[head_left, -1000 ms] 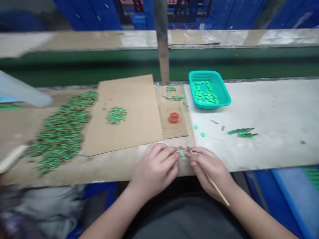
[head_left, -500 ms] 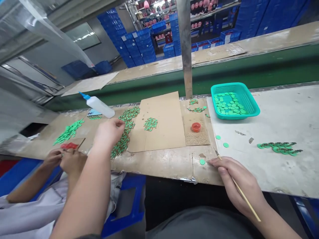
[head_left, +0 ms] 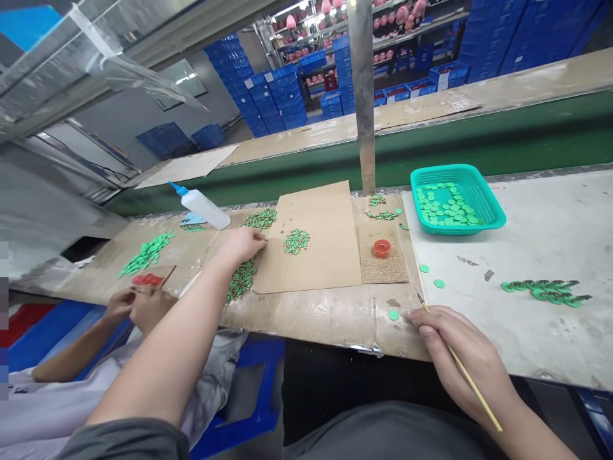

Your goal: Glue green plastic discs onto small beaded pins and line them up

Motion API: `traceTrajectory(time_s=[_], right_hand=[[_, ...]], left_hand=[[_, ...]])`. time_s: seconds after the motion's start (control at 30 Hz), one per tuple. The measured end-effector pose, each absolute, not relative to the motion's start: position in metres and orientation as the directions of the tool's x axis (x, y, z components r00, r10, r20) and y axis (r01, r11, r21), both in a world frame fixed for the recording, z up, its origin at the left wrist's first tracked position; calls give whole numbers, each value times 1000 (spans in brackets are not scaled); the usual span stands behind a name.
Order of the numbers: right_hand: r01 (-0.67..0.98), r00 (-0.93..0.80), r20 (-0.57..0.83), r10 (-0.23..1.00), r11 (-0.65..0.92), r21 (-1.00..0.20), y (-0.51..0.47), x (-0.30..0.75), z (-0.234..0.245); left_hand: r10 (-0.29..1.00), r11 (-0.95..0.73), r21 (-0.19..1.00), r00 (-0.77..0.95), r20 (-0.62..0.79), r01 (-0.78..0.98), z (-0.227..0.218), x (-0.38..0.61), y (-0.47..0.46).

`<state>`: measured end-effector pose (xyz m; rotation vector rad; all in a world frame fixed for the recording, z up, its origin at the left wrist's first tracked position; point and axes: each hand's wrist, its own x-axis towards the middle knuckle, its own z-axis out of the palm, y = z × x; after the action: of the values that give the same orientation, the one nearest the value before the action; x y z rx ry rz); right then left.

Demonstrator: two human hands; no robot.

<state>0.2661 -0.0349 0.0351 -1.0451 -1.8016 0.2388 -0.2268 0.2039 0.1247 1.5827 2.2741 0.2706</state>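
Note:
My left hand [head_left: 245, 246] is at the long pile of tiny green and brown pieces [head_left: 243, 280], its fingers drawn together at the edge of the cardboard sheet [head_left: 330, 255]. Whatever is between those fingertips, if anything, is hidden. In my right hand [head_left: 462, 351] is a thin paintbrush [head_left: 472, 382] with a pale wooden handle, its dark tip pointing away from me over the table's front edge. A green disc [head_left: 393, 315] lies just left of that hand. Beyond it stands a small red cup [head_left: 382, 248] on a piece of cardboard.
A teal basket [head_left: 498, 220] holds green discs. Discs with dark pieces on them [head_left: 546, 289] lie in rows at right. At left are a glue bottle [head_left: 205, 207], a heap of green discs [head_left: 148, 254] and a co-worker's hands [head_left: 138, 306]. A metal post [head_left: 364, 96] rises behind.
My left hand has moved right along the small-piece pile, towards the cardboard sheet. My right hand still holds the brush in nearly the same place. The whole view has shifted slightly.

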Motion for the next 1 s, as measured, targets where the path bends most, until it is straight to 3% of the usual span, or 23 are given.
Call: traceTrajectory(time_s=[0.1,0.23,0.33,0.53,0.83,1.0], right_hand=[[539,-110,660,743,603,-588,-35,266,37],[526,-63,656,752,583,-619,-33,266,39],[494,-44,650,758,583,-645,-32,264,46],[395,-56,602,797,571,-720,-30,243,83],[187,-35,493,870,490,-851,-22,216,98],[7,-109,136,985,138,-990,-29,227,106]], left_hand=[[942,335,552,-293,-166,764,134,-222,192],[980,182,838,-163,-113,515,139,-197,151],[997,62,957,-60,-47,284,131,-162,110],[995,61,998,79,-59,-30,112,-63,45],[990,109,987,104,-97,-119,106,23,-4],[994,22,998,109,-16,-56,100,25,-13]])
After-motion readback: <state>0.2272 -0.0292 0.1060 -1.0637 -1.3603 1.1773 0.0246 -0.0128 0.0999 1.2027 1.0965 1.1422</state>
